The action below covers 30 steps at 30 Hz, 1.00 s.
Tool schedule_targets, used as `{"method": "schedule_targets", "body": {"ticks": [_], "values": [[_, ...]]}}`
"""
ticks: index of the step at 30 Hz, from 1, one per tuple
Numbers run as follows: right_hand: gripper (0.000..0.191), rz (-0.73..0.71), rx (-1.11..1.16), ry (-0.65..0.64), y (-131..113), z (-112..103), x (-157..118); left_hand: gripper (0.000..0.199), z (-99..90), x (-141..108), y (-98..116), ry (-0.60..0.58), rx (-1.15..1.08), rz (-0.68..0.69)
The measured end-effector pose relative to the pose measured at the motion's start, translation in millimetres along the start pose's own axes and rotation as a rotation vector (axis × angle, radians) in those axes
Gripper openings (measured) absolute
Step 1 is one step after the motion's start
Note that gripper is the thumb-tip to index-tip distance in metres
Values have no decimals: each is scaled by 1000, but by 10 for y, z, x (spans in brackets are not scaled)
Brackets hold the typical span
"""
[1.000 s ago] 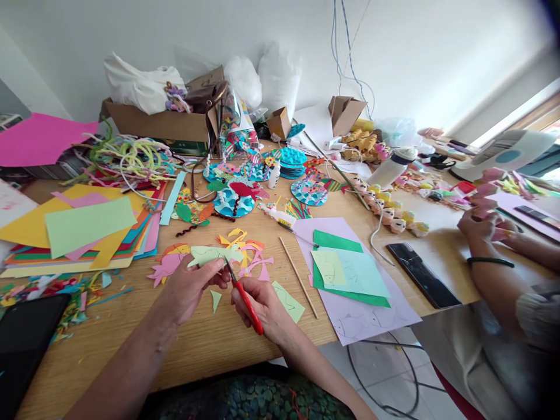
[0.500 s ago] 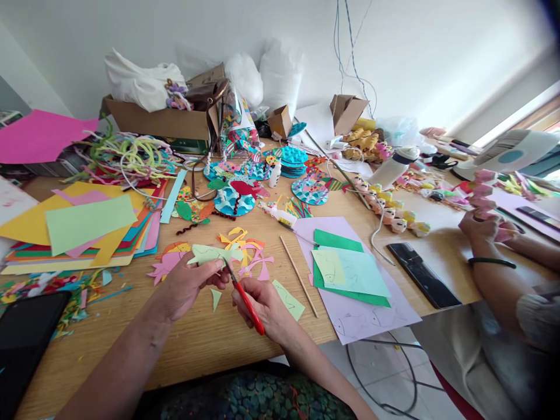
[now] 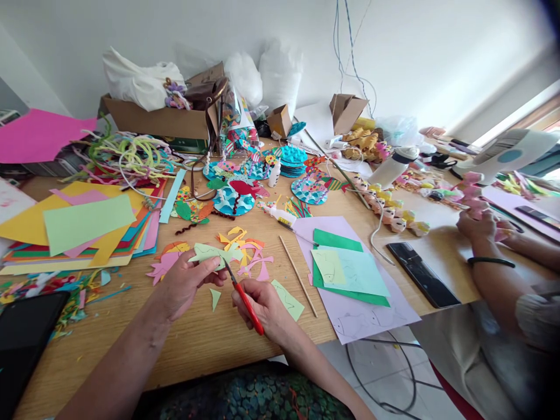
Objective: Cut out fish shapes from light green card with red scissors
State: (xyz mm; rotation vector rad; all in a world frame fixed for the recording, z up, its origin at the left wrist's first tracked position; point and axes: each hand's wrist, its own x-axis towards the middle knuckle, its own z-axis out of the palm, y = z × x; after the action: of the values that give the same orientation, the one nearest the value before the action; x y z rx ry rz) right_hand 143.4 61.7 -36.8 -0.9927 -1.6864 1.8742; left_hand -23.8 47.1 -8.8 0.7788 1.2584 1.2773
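Between the thumb and fingers of my left hand [image 3: 188, 286] is a light green paper piece [image 3: 210, 254] with drawn lines. My right hand [image 3: 262, 306] is closed round the red handles of the scissors [image 3: 245, 303], whose blades meet the paper's right end. Below the paper lies a small green scrap [image 3: 214, 298]. A second green piece with a drawn line [image 3: 287, 300] rests right of my right hand, beside a wooden stick [image 3: 298, 276]. Yellow and pink cut-outs [image 3: 256, 256] lie just behind my hands.
Stacked coloured paper [image 3: 90, 224] is at the left, above a black phone [image 3: 28, 332]. Purple paper [image 3: 363, 324] bears green and blue sheets at the right, near another phone [image 3: 422, 274]. Another person's hands [image 3: 481, 227] hold pink pieces at the far right.
My hands, the scissors and the green paper have barely moved. At the far right, the other person's hands and the pink pieces have shifted slightly left.
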Motion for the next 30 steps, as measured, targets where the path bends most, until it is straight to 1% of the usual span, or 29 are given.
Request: {"method": "schedule_targets", "body": {"ticks": [5,13,19,30], "values": [[35,-15,39,-21,-3,5,0,9,28,-20,16,4,12,29],[34,-45,74,-20,27,-4,3,8,76,-29,-13,-15,16,7],[36,-63,-6,-3,30,-13,7,9,84,-21,-3,-16,5,2],[39,-78,-106,1,3,-27,-18,9,29,-35,9,-54,31,-30]]}}
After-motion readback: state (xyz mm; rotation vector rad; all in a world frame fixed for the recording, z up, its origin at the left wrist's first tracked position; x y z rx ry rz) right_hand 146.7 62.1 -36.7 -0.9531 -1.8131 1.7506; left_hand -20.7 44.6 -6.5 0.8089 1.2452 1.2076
